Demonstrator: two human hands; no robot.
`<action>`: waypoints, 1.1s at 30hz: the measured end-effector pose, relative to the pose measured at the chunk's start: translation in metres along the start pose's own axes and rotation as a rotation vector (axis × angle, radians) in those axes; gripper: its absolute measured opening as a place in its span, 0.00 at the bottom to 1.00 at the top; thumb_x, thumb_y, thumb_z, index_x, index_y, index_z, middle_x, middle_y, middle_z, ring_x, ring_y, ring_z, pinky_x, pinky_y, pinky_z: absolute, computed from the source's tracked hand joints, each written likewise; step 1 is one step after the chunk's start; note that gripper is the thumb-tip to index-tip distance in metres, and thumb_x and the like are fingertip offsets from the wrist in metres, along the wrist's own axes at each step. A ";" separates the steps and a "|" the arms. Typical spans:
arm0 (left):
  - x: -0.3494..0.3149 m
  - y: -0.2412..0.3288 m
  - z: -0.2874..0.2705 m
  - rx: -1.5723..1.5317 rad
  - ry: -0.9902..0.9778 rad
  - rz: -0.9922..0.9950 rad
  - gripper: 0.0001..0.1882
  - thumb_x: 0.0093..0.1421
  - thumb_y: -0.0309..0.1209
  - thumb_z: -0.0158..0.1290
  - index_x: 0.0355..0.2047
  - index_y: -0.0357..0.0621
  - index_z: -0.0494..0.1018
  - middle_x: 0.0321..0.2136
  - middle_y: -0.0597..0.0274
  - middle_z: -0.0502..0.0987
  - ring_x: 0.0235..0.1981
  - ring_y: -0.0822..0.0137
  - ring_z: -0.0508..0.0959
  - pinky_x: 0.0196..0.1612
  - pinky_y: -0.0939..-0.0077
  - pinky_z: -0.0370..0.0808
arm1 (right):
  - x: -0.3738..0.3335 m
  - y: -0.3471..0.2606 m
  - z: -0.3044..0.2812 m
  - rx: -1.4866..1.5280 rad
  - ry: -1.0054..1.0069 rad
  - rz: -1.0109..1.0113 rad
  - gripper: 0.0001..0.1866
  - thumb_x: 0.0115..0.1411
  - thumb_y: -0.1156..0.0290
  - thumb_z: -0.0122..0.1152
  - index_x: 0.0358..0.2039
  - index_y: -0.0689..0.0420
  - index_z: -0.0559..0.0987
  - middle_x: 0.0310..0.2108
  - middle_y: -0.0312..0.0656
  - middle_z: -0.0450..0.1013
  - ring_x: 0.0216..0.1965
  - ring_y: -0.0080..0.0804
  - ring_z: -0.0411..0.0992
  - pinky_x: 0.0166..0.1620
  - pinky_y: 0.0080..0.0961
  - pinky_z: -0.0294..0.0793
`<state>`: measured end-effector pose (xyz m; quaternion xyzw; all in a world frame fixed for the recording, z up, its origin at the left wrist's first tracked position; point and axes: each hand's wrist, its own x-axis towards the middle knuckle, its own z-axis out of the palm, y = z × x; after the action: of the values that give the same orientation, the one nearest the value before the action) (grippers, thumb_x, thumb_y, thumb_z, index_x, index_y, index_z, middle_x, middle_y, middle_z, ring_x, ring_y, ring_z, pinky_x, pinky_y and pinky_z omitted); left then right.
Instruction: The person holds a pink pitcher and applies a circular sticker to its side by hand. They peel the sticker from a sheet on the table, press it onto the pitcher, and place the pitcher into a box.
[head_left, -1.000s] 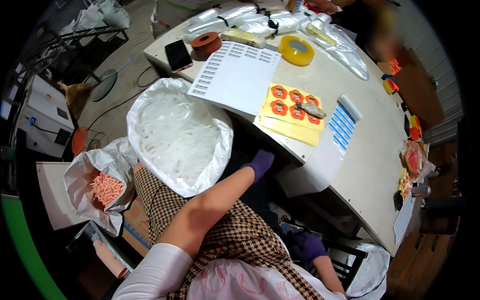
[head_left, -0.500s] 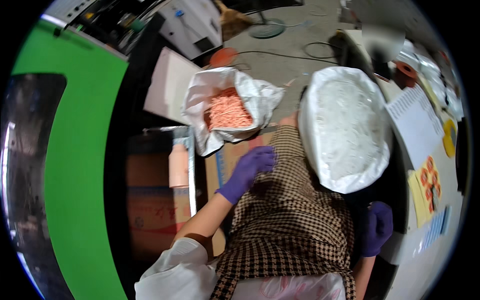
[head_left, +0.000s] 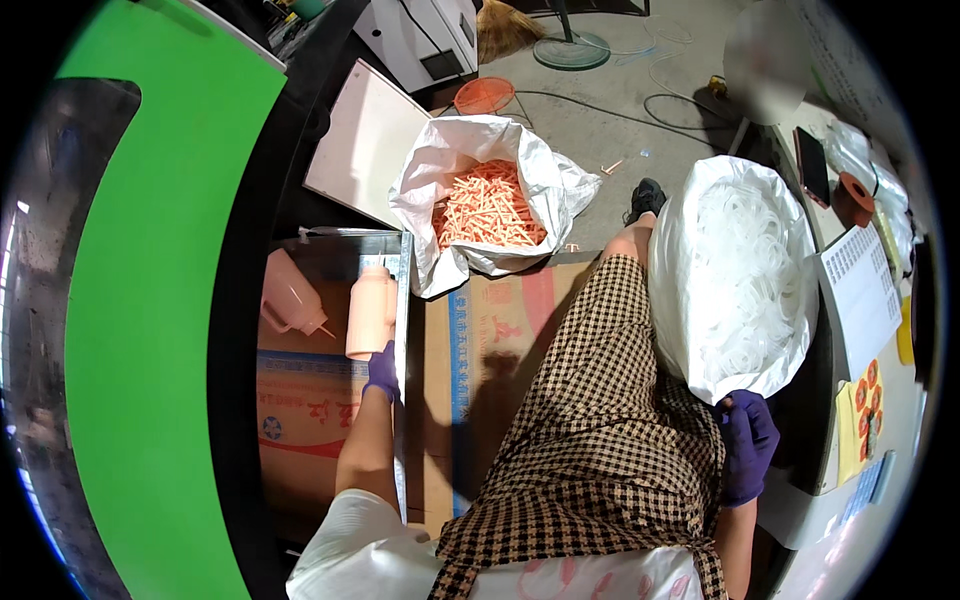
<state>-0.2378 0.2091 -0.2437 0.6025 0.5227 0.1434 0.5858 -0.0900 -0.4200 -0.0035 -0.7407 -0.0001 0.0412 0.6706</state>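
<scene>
A peach plastic bottle (head_left: 370,309) with a side handle lies in a metal-edged bin at the left. My left hand (head_left: 381,370), in a purple glove, grips its lower end; the fingers are partly hidden. Another peach bottle (head_left: 291,293), with a thin spike at its neck, lies tilted to the left of it. My right hand (head_left: 748,446), also gloved in purple, is closed beside my lap, at the near edge of a white bag (head_left: 672,290) filled with clear plastic rings (head_left: 755,262). Whatever its curled fingers hold cannot be made out.
A white sack (head_left: 415,187) of small peach plastic sticks (head_left: 490,205) stands ahead. Flattened cardboard (head_left: 495,390) lies beside my legs. The green machine panel (head_left: 165,300) borders the left. A table at the right bears a phone (head_left: 811,165), a tape roll (head_left: 854,197) and a printed sheet (head_left: 862,297).
My left hand has moved from my lap leftward to the bottle in the bin. My right hand has come up to the white bag's near edge. The view has shifted, showing the second bottle.
</scene>
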 end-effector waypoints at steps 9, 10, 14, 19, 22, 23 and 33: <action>-0.114 0.138 0.009 -0.075 0.098 0.551 0.18 0.71 0.36 0.48 0.48 0.31 0.72 0.43 0.55 0.77 0.44 0.68 0.75 0.49 0.70 0.73 | 0.005 -0.017 -0.002 -0.160 -0.043 -0.204 0.06 0.58 0.83 0.57 0.35 0.65 0.80 0.36 0.41 0.76 0.38 0.26 0.73 0.44 0.22 0.71; -0.147 0.165 0.012 -0.102 0.040 0.623 0.20 0.71 0.37 0.47 0.52 0.30 0.71 0.44 0.54 0.77 0.46 0.67 0.76 0.51 0.69 0.72 | 0.006 -0.014 -0.002 -0.091 -0.059 -0.126 0.06 0.58 0.82 0.58 0.36 0.65 0.80 0.37 0.41 0.76 0.39 0.26 0.73 0.45 0.23 0.71; -0.208 0.212 0.037 0.500 0.006 1.122 0.23 0.72 0.37 0.45 0.58 0.29 0.68 0.49 0.51 0.76 0.49 0.65 0.76 0.55 0.68 0.72 | 0.012 -0.008 0.008 0.077 -0.195 -0.100 0.24 0.56 0.74 0.68 0.53 0.63 0.75 0.48 0.42 0.73 0.45 0.29 0.73 0.49 0.26 0.72; -0.229 0.209 0.180 -0.116 -0.710 0.362 0.15 0.67 0.29 0.51 0.49 0.31 0.76 0.45 0.56 0.79 0.46 0.69 0.76 0.53 0.70 0.73 | 0.018 -0.028 0.018 0.041 -0.510 -0.178 0.46 0.51 0.67 0.76 0.68 0.58 0.63 0.57 0.44 0.66 0.51 0.34 0.70 0.50 0.31 0.74; -0.219 0.191 0.230 0.269 -0.815 0.421 0.15 0.69 0.27 0.48 0.52 0.33 0.74 0.46 0.57 0.79 0.47 0.68 0.76 0.55 0.72 0.72 | 0.013 -0.026 0.020 -0.251 -0.428 -0.510 0.24 0.56 0.71 0.68 0.56 0.53 0.79 0.53 0.48 0.68 0.44 0.40 0.73 0.48 0.32 0.75; -0.220 0.197 0.245 0.275 -0.840 0.415 0.15 0.69 0.27 0.48 0.52 0.33 0.74 0.46 0.57 0.79 0.47 0.68 0.76 0.55 0.72 0.72 | 0.011 -0.022 0.017 -0.281 -0.399 -0.523 0.24 0.55 0.72 0.68 0.54 0.53 0.80 0.53 0.48 0.69 0.43 0.40 0.74 0.48 0.33 0.75; -0.225 0.220 0.281 0.420 -0.688 0.361 0.20 0.66 0.33 0.51 0.56 0.37 0.72 0.51 0.55 0.75 0.50 0.66 0.74 0.55 0.70 0.70 | 0.002 -0.036 0.018 -0.398 -0.234 -0.641 0.20 0.52 0.72 0.70 0.49 0.49 0.84 0.39 0.41 0.74 0.37 0.38 0.74 0.41 0.32 0.75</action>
<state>-0.0080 -0.0759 -0.0329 0.8028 0.2014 -0.0751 0.5561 -0.0875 -0.3986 0.0308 -0.8090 -0.3157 -0.0872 0.4881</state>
